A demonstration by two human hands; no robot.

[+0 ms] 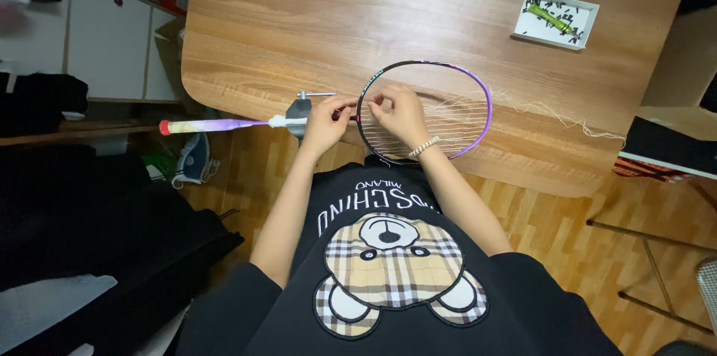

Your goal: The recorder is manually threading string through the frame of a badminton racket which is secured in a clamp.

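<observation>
Purple-framed badminton racket [448, 76] lies flat on the wooden table [299, 35], left hand [326, 123] and right hand [399, 112] both with fingers curled, pinching its strings [455, 128] at the near rim.

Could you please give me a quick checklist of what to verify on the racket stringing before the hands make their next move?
1. Racket frame lies flat on the wooden table: ok.
2. Left hand is at the frame's throat end, by the metal clamp: ok.
3. Right hand pinches string at the frame's inner edge: ok.
4. Loose string trails free across the table towards its right edge, no visible knots: ok.
5. String tension in the woven part: cannot tell.
6. White tray of small parts stands apart from the work: ok.
</observation>
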